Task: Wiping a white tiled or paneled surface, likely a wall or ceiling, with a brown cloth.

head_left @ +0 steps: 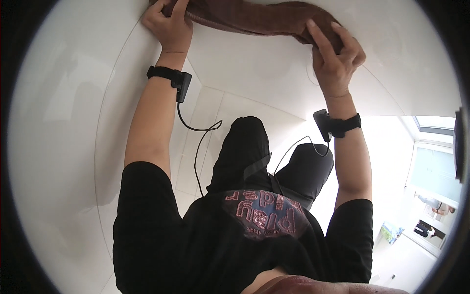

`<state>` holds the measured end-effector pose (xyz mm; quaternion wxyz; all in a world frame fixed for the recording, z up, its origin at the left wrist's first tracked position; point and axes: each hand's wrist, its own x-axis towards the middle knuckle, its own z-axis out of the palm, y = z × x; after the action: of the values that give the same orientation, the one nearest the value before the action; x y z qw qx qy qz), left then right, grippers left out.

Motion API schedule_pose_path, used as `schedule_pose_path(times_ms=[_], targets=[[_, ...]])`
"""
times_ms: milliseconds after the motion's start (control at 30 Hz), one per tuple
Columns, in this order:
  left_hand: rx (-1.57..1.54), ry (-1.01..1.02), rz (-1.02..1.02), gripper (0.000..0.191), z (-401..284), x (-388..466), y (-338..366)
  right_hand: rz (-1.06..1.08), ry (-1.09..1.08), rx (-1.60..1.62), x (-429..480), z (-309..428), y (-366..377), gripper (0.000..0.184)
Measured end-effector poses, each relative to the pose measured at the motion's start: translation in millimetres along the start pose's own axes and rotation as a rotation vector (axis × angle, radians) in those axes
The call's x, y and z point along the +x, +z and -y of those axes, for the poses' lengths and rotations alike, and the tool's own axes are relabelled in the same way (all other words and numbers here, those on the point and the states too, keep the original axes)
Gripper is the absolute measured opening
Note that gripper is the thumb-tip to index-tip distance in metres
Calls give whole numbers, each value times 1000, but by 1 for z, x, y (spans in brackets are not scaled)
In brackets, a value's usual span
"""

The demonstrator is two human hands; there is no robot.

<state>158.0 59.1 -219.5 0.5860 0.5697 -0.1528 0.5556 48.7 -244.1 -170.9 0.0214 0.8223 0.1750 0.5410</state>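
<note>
A brown, soft-looking cloth (253, 18), folded into a long band, stretches between my hands along the top of the view. Its upper edge is partly cut off by the frame. My left hand (170, 25) grips its left end, close to a glossy white surface, with some fingertips out of view. At the other end, my right hand (339, 51) holds the cloth with its fingers spread over the fabric. Behind and below the cloth is a smooth white panel (253, 66).
Black straps with small devices sit on my left wrist (180, 82) and right wrist (326, 125), trailing thin cables (198, 158). My bent knees (249, 147) are below, over pale tiles (192, 172). A colourful box (392, 232) and people (424, 228) show at far right.
</note>
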Motion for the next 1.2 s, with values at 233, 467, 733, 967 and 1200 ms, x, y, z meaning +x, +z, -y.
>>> schedule_pose_path(times_ms=[233,467,733,967,1200], targets=[[867,462,448,62,28,-19,-23,157,-8,-19,-38,6,20,58],[896,405,650,63,29,-9,-47,356,-25,164,-51,23,10,54],[646,411,932,49,-20,-6,-14,255,-150,-202,-59,-39,-41,51],[350,732,643,43,-35,1,6,99,-144,-357,-37,-39,-92,40],[436,1006,492,38,-35,8,10,-95,-43,-229,-56,-42,-69,37]])
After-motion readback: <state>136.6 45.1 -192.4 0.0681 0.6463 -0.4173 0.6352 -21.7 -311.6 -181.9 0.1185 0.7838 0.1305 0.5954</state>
